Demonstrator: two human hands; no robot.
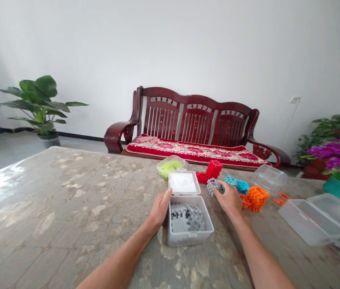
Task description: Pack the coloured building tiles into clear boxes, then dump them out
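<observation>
Where left hand (160, 208) rests: against left wall of grey box (188, 237), fingers straight, close together.
Right hand (229, 198): fingertips on grey cluster (213, 185), far right of box; grip unclear.
Box: open, near middle of table (67, 200).

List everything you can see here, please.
table: one, mottled beige, foreground
box: one, grey, lid open, centre, grey pieces inside
loose grey pieces: few, beside box
red pieces: clump, behind box
blue pieces: clump, right of red
orange pieces: clump, right of blue
green pieces: several, in clear tub, behind box
empty box: one, clear, far right
bench: one, dark red, against wall
plant: one, green, left floor
flowers: bunch, purple, far right
left hand: one, against box's left wall
right hand: one, on loose grey pieces
</observation>
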